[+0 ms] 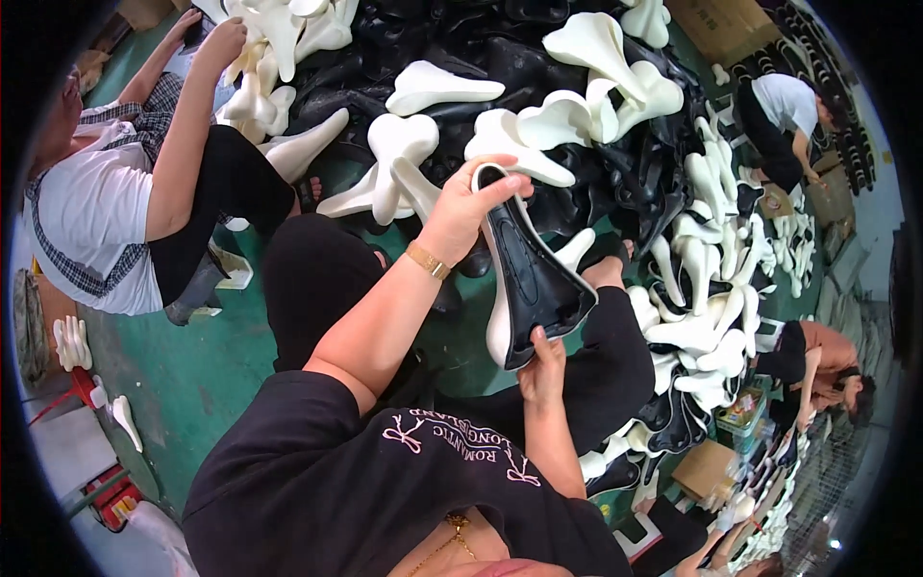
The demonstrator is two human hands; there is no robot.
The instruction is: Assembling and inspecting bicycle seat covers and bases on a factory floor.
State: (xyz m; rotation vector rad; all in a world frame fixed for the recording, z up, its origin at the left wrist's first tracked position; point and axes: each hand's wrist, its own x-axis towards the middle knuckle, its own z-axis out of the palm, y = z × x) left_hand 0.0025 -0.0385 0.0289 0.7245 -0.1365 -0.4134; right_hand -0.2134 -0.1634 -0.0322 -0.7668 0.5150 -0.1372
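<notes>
A bicycle saddle, with a black plastic base and a white foam edge, is held up in front of me, its underside facing me. My left hand grips the narrow nose at the top, with the thumb over the rim. At the wide rear end, my right hand pinches the lower edge. Just beyond lie loose white foam saddle pads on a heap of black saddle bases.
White pads pile up along the right. A co-worker sits close on the left; another in an orange top is at the right. Cardboard boxes stand at lower right. The floor is green.
</notes>
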